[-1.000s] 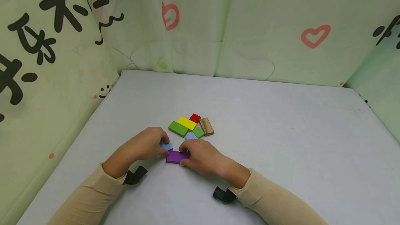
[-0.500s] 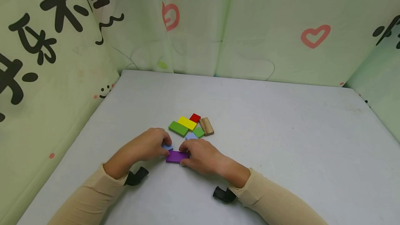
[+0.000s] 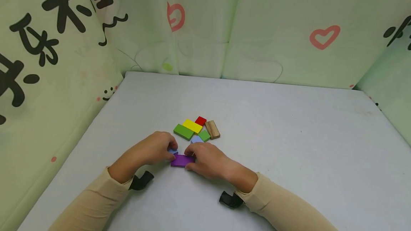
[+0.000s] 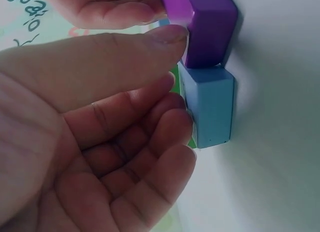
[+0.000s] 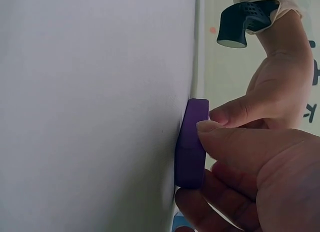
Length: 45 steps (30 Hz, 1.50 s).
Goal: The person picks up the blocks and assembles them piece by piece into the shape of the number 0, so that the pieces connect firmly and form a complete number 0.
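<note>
Purple block (image 3: 182,160) pinched in my right hand (image 3: 207,160), I touch it and the adjoining blue block (image 4: 214,107) with my loosely curved left hand (image 3: 155,148).

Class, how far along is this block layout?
Looks done: the yellow block and larger green block lie together, untouched. In hand: the right hand grips the purple block; the left hand touches the blue block against it. Probably left: letting go, since both hands are on blocks.

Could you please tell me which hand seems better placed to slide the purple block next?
Probably the right hand: its thumb and fingers straddle the purple block near one end. The left hand has only its thumb at the block's other end, with fingers at the neighbouring blue block.
</note>
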Each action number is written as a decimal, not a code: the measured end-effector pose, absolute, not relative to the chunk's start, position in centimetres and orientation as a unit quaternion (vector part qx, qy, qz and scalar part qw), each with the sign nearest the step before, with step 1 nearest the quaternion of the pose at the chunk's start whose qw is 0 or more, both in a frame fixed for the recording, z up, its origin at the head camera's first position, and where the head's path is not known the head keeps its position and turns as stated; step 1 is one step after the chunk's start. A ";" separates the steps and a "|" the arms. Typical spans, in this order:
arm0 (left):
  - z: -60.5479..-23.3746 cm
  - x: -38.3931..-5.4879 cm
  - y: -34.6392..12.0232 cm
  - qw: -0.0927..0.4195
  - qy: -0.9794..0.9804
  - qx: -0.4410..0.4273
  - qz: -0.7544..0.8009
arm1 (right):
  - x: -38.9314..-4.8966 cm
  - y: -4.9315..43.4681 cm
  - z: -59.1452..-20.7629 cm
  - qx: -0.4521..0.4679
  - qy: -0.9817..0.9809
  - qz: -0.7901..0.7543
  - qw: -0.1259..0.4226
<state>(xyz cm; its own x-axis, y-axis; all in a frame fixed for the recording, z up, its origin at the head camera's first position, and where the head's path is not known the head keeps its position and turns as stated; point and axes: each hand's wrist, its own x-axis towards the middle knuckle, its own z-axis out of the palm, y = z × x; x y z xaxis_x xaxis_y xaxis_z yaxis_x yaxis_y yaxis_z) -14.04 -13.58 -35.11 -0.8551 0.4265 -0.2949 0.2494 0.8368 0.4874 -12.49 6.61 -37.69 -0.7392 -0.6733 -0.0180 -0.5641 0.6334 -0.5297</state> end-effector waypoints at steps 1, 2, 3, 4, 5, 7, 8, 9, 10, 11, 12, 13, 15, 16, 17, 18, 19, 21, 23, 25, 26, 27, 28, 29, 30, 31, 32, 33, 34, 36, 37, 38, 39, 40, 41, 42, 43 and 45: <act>-35.1 -14.0 -13.6 0.201 0.937 0.179 0.223 | -12.5 6.7 -37.7 -0.345 0.898 -0.252 0.108; -35.1 -14.0 -13.6 0.202 0.937 0.177 0.224 | -12.5 6.8 -37.8 -0.345 0.898 -0.252 0.109; -35.1 -14.0 -13.6 0.203 0.937 0.175 0.226 | -12.6 6.9 -37.7 -0.343 0.898 -0.253 0.110; -35.1 -14.0 -13.6 0.204 0.936 0.174 0.227 | -12.6 7.1 -37.7 -0.342 0.898 -0.254 0.111; -35.1 -14.0 -13.6 0.205 0.936 0.172 0.227 | -12.7 7.2 -37.7 -0.340 0.898 -0.256 0.111; -35.1 -14.0 -13.6 0.205 0.936 0.170 0.228 | -12.8 7.6 -37.6 -0.334 0.898 -0.263 0.110; -35.1 -14.0 -13.6 0.205 0.937 0.170 0.228 | -12.9 7.8 -37.6 -0.330 0.899 -0.267 0.110; -35.1 -14.0 -13.6 0.205 0.937 0.170 0.228 | -13.0 8.0 -37.6 -0.328 0.899 -0.269 0.109; -35.1 -14.0 -13.6 0.205 0.937 0.170 0.227 | -13.1 8.2 -37.5 -0.327 0.899 -0.271 0.106; -35.1 -14.0 -13.5 0.205 0.937 0.170 0.227 | -13.2 8.4 -37.4 -0.325 0.900 -0.272 0.105; -35.1 -14.0 -13.5 0.205 0.937 0.170 0.226 | -13.3 8.5 -37.4 -0.322 0.900 -0.274 0.104; -35.1 -14.0 -13.5 0.205 0.937 0.170 0.226 | -13.4 8.7 -37.4 -0.321 0.901 -0.273 0.103; -35.1 -14.0 -13.5 0.205 0.938 0.169 0.224 | -13.5 8.9 -37.2 -0.317 0.903 -0.272 0.102; -35.1 -14.0 -13.5 0.205 0.938 0.168 0.224 | -13.6 9.0 -37.2 -0.313 0.904 -0.273 0.103; -35.1 -14.1 -13.5 0.206 0.938 0.168 0.223 | -13.6 9.1 -37.1 -0.310 0.905 -0.274 0.103; -35.1 -14.1 -13.4 0.207 0.938 0.167 0.222 | -13.7 9.2 -37.1 -0.308 0.906 -0.274 0.102; -35.1 -14.1 -13.4 0.207 0.938 0.165 0.222 | -13.8 9.2 -37.0 -0.305 0.906 -0.275 0.101; -35.1 -14.1 -13.4 0.209 0.938 0.162 0.222 | -13.9 9.4 -37.0 -0.302 0.907 -0.277 0.100; -35.1 -14.1 -13.4 0.211 0.938 0.160 0.222 | -14.1 9.5 -37.0 -0.302 0.907 -0.276 0.096; -35.1 -14.1 -13.4 0.212 0.938 0.158 0.223 | -14.3 9.6 -37.1 -0.302 0.908 -0.276 0.093; -35.1 -14.1 -13.4 0.213 0.938 0.157 0.222 | -14.4 9.6 -37.2 -0.303 0.908 -0.274 0.091; -35.1 -14.1 -13.4 0.213 0.938 0.157 0.222 | -14.4 9.6 -37.3 -0.303 0.908 -0.274 0.090; -35.1 -14.1 -13.4 0.213 0.938 0.157 0.222 | -14.5 9.7 -37.3 -0.302 0.909 -0.274 0.089; -35.1 -14.2 -13.3 0.213 0.938 0.157 0.222 | -14.6 9.7 -37.4 -0.301 0.909 -0.274 0.090; -35.1 -14.2 -13.3 0.213 0.938 0.157 0.222 | -14.6 9.7 -37.4 -0.301 0.909 -0.274 0.090; -35.1 -14.2 -13.3 0.213 0.938 0.158 0.221 | -14.7 9.7 -37.4 -0.300 0.909 -0.276 0.090; -35.1 -14.2 -13.3 0.213 0.938 0.158 0.221 | -14.7 9.7 -37.4 -0.298 0.909 -0.277 0.091; -35.1 -14.2 -13.3 0.214 0.938 0.158 0.221 | -14.7 9.7 -37.4 -0.297 0.909 -0.278 0.092; -35.1 -14.2 -13.3 0.213 0.938 0.158 0.221 | -14.8 9.7 -37.4 -0.296 0.909 -0.279 0.092; -35.1 -14.2 -13.3 0.213 0.939 0.159 0.220 | -14.8 9.7 -37.4 -0.293 0.909 -0.281 0.092; -35.1 -14.2 -13.3 0.212 0.939 0.159 0.220 | -14.9 9.7 -37.4 -0.291 0.909 -0.282 0.093; -35.1 -14.2 -13.3 0.212 0.939 0.160 0.220 | -14.9 9.7 -37.4 -0.290 0.910 -0.282 0.092; -35.1 -14.2 -13.3 0.210 0.939 0.160 0.220 | -15.0 9.7 -37.3 -0.288 0.910 -0.283 0.093; -35.1 -14.2 -13.3 0.210 0.939 0.161 0.220 | -15.0 9.6 -37.3 -0.285 0.911 -0.284 0.094; -35.1 -14.2 -13.3 0.209 0.939 0.162 0.220 | -15.0 9.6 -37.3 -0.283 0.911 -0.285 0.095; -35.1 -14.2 -13.3 0.209 0.939 0.163 0.221 | -15.0 9.6 -37.3 -0.280 0.911 -0.285 0.096; -35.1 -14.2 -13.3 0.208 0.939 0.163 0.221 | -15.1 9.5 -37.3 -0.278 0.912 -0.286 0.097; -35.1 -14.2 -13.3 0.207 0.938 0.165 0.221 | -15.2 9.4 -37.4 -0.271 0.913 -0.288 0.100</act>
